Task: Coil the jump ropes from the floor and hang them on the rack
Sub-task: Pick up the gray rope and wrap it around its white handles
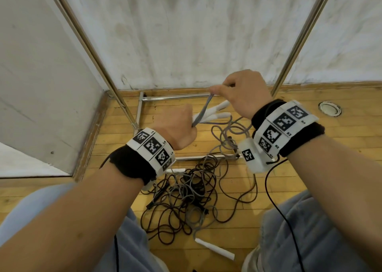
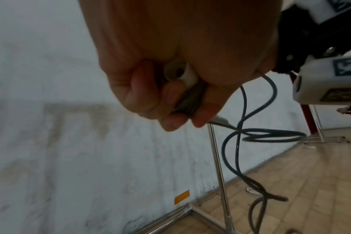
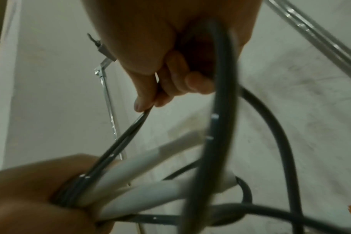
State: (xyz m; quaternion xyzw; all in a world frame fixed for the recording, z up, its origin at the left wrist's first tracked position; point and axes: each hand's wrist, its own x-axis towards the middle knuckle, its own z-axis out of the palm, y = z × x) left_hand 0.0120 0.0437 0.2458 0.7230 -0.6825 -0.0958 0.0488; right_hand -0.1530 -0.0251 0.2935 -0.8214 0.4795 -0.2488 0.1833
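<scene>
My left hand (image 1: pixel 182 127) is a fist around the two white handles (image 1: pixel 217 112) of a grey jump rope, together with several gathered strands (image 2: pixel 190 101). My right hand (image 1: pixel 241 91), up and to the right of it, pinches a stretch of the grey rope (image 1: pixel 204 108) between thumb and fingers (image 3: pixel 144 101); the strands run taut between the two hands. More grey rope (image 3: pixel 220 126) hangs in loops below the right hand. On the floor lies a tangled pile of brown, black and grey ropes (image 1: pixel 186 199) with a loose white handle (image 1: pixel 215 249).
The metal rack stands over the pile: two slanted uprights (image 1: pixel 88 42) (image 1: pixel 303 36) and a base frame (image 1: pixel 175 97) on the wooden floor against a white wall. A round floor fitting (image 1: pixel 329 108) is at right. My knees in light trousers (image 1: pixel 310 230) frame the pile.
</scene>
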